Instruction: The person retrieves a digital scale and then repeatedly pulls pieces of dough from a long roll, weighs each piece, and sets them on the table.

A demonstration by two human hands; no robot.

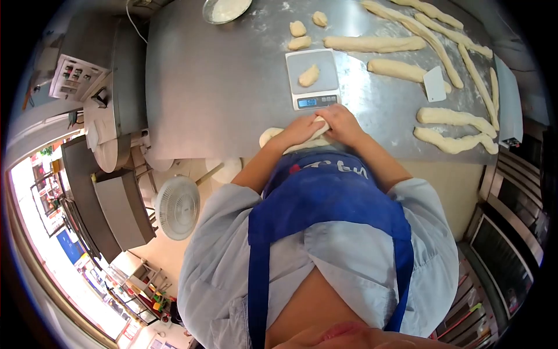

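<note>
At the near edge of the steel table, my left hand and my right hand meet, both closed on a pale piece of dough. Below them, partly hidden by my wrists and the blue apron, lies a thicker roll of dough. Just beyond my fingers is a white digital scale with a lit blue display. One small lump of dough rests on its plate. Past the scale sit several more small lumps.
Several long dough ropes lie on the right of the steel table. A white scraper leans on one. A bowl of flour stands at the far side. A fan is on the left, below table level.
</note>
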